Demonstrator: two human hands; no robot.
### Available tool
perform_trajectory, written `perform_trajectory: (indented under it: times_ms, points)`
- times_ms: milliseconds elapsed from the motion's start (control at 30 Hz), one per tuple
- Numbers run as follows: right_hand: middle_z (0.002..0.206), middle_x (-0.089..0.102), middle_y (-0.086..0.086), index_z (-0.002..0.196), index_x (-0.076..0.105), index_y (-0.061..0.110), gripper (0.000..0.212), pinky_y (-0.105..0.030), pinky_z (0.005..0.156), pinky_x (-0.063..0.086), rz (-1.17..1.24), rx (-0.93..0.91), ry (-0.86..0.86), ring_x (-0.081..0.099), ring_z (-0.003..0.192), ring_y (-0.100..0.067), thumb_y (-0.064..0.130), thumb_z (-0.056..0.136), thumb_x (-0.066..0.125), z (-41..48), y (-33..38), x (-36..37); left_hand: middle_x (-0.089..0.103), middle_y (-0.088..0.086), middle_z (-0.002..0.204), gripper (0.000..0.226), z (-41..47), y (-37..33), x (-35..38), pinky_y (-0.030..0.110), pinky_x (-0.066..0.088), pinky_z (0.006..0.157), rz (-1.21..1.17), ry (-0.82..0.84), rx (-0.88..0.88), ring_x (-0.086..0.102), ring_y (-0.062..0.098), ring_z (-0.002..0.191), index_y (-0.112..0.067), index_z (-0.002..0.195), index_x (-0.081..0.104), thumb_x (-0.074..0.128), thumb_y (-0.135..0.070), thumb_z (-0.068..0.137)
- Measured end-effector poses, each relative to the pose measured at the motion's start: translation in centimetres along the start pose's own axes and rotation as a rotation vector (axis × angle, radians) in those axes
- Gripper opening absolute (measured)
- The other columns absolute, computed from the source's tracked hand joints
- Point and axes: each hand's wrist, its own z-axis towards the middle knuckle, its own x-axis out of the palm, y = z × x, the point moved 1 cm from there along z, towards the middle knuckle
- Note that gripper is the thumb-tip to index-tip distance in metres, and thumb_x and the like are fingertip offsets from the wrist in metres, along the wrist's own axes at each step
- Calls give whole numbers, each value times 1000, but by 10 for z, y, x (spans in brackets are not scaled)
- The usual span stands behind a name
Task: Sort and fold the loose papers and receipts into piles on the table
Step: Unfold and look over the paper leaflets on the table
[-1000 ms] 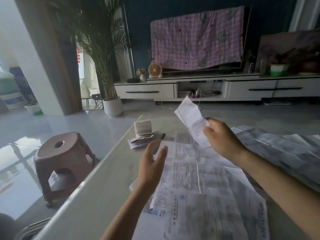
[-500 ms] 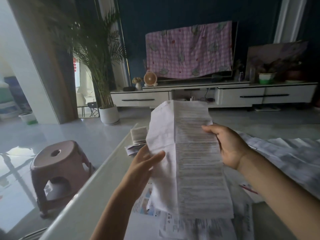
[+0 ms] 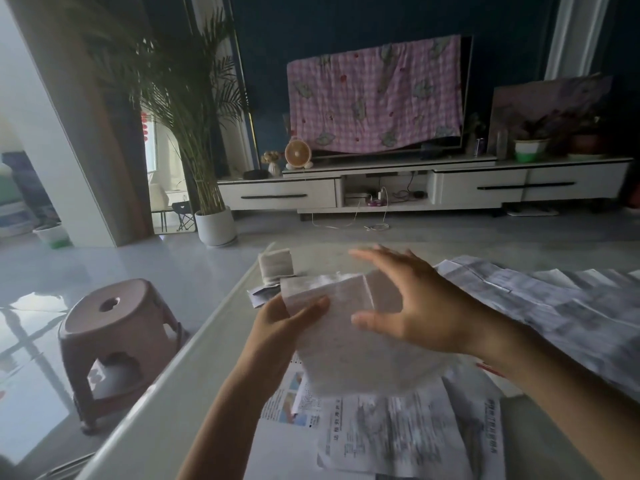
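Head view: left hand [image 3: 281,323] pinches folded, creased paper [image 3: 341,355] — right hand [image 3: 426,306] spread flat.

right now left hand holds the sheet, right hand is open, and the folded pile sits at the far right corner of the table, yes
No: the head view shows the folded pile at the far left corner of the table. The left hand holds the sheet; the right hand is open.

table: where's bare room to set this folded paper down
Bare room for the folded paper: the strip of table along its left edge, beside the printed sheets, and a patch at the far end between the small folded stack and the spread sheets on the right. Crowded: the middle and right, papered over.
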Motion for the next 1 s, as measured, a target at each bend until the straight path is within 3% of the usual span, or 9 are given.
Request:
perform_trajectory:
  times_ms: [67,100,167,267,333,433,633,867,1000]
  points:
    - [142,37,18,137,38,33,65,-20,114,4,-125,-43,112,20,136,4,49,80,64,3,-3,0,72,10,83,20,-2,-5,-5,28,56,66,82,72,0,68,20,74,-11,81,74,77,-17,62]
    - [131,49,18,127,50,31,53,-15,109,17,-82,-47,123,36,127,2,45,79,67,5,-3,2,72,9,81,23,-4,-9,-4,28,56,65,117,106,3,67,19,73,-13,79,74,78,-23,58]
    - [93,63,14,96,64,23,19,-9,76,38,48,-38,118,55,86,1,32,80,71,8,-1,8,71,8,80,25,-7,-15,-3,28,54,66,180,117,33,66,18,73,-16,78,74,78,-31,59]
    - [62,53,9,64,54,17,24,-17,55,35,163,30,-41,44,56,2,21,83,70,11,-13,10,72,0,94,24,-2,-21,-10,23,52,73,206,-101,123,67,14,86,-22,96,69,73,-32,75]
    - [72,63,7,74,61,16,12,-12,59,43,437,160,-173,58,63,-1,18,84,67,12,-25,4,67,-2,108,50,-1,-19,-17,21,49,81,164,-231,103,64,11,99,-23,117,54,69,-38,72]
    - [96,71,-8,96,66,7,13,-18,72,54,867,366,-171,67,82,-10,13,85,63,9,-38,4,64,2,118,85,-6,-5,-5,33,49,92,146,-63,-69,62,17,107,-17,126,47,78,-57,58]
    - [103,70,-16,104,65,1,23,-44,95,49,1003,535,-194,66,99,-30,14,85,62,-6,-50,24,70,16,92,19,-7,4,25,40,58,71,189,-75,-126,69,24,78,0,99,65,57,-13,88]
    - [101,70,-13,106,63,4,23,-37,82,54,1057,576,-177,67,92,-28,16,86,61,-13,-58,31,71,11,89,16,-6,9,22,40,58,74,197,-4,-225,70,23,81,-2,100,64,62,-5,85]
    - [101,72,-12,106,64,8,24,-34,74,56,1206,593,47,70,91,-26,12,82,61,-19,-60,30,70,10,89,16,-4,11,19,39,58,74,147,-25,-224,69,21,79,-5,99,65,54,-1,88]
